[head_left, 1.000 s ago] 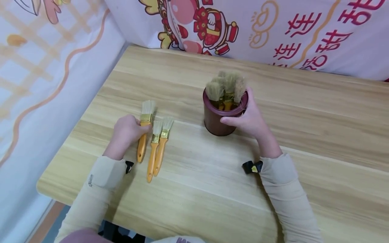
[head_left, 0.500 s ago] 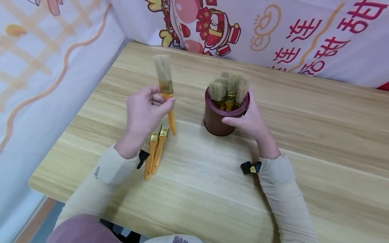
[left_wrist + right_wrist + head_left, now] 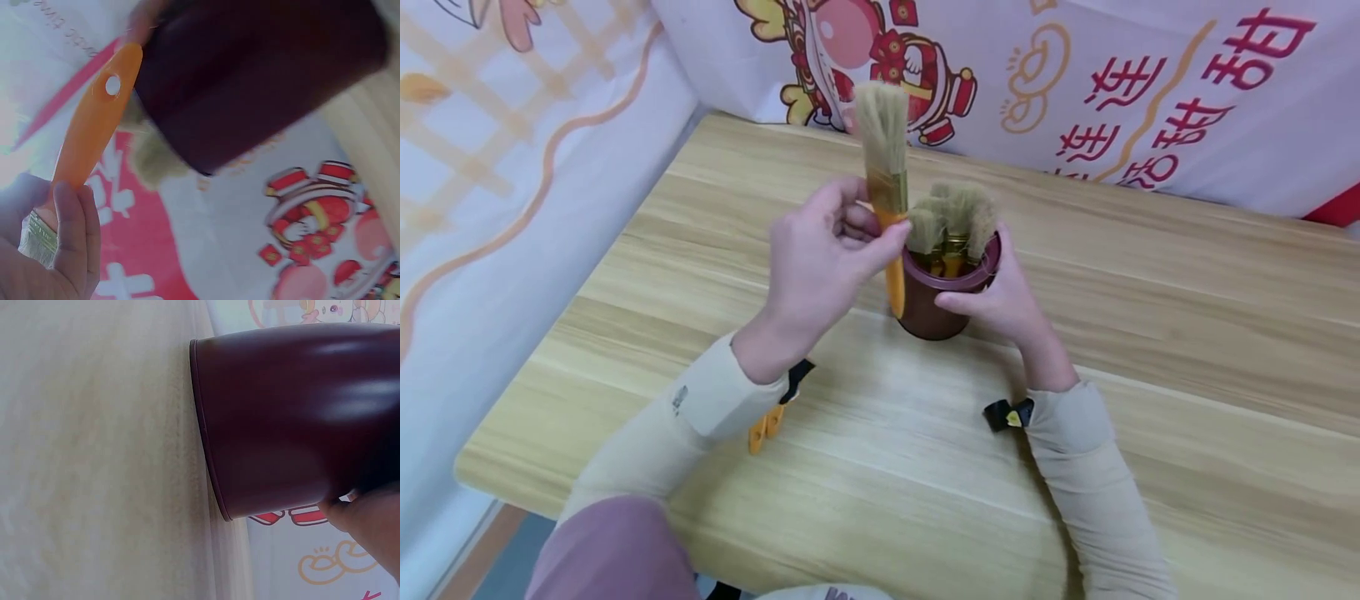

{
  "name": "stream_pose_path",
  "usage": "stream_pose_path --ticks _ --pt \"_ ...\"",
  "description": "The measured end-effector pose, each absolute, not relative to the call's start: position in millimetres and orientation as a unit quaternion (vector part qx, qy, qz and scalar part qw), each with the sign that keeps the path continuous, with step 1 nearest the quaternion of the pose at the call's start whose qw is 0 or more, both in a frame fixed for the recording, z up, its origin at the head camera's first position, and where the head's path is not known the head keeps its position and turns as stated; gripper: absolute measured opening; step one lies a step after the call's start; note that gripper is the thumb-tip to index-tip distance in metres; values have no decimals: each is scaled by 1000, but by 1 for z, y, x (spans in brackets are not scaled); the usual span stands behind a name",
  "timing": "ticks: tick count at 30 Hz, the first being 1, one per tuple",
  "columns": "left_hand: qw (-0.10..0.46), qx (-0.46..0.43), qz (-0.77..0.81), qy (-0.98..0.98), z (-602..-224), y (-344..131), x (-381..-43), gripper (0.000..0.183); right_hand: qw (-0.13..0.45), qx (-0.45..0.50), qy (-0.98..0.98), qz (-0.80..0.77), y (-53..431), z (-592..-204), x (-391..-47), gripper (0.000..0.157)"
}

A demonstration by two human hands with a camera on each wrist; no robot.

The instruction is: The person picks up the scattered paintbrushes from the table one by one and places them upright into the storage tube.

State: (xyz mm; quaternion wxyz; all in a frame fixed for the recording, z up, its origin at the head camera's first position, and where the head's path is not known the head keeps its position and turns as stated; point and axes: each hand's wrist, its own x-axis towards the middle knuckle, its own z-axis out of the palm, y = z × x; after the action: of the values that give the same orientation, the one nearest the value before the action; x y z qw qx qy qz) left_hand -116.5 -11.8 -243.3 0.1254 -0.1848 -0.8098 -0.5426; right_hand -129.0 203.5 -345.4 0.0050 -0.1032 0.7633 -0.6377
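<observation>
My left hand [image 3: 823, 258] pinches a paintbrush [image 3: 887, 196] by its orange handle, bristles up, just left of the pot. In the left wrist view the handle's holed end [image 3: 103, 106] points toward the dark pot [image 3: 262, 75]. With thumb and fingers around its rim, my right hand [image 3: 1000, 296] grips the maroon pot [image 3: 936, 312], which stands upright on the table. Several paintbrushes [image 3: 955, 217] stand bristles up inside it, their handles mostly hidden. The right wrist view shows the pot's smooth side [image 3: 287, 425] and part of the right hand [image 3: 369, 525].
Two more orange-handled brushes [image 3: 763, 429] lie on the wooden table [image 3: 880, 467], mostly covered by my left forearm. A printed cloth [image 3: 1097, 92] hangs behind the table, and another white patterned cloth [image 3: 497, 167] runs along its left side.
My left hand has picked up the wide paintbrush from the table and carried it up and right to the pot. The right hand has kept its grip on the pot.
</observation>
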Motion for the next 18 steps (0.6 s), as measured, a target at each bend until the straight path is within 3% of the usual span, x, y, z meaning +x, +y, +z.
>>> stream_pose_path --ticks 8,18 --pt "167 -214 -599 -753 -231 21 -125 34 3 -99 763 -638 204 -348 -129 105" --pt "150 -212 -516 -816 -257 43 -126 43 10 -113 755 -646 205 -347 -131 98"
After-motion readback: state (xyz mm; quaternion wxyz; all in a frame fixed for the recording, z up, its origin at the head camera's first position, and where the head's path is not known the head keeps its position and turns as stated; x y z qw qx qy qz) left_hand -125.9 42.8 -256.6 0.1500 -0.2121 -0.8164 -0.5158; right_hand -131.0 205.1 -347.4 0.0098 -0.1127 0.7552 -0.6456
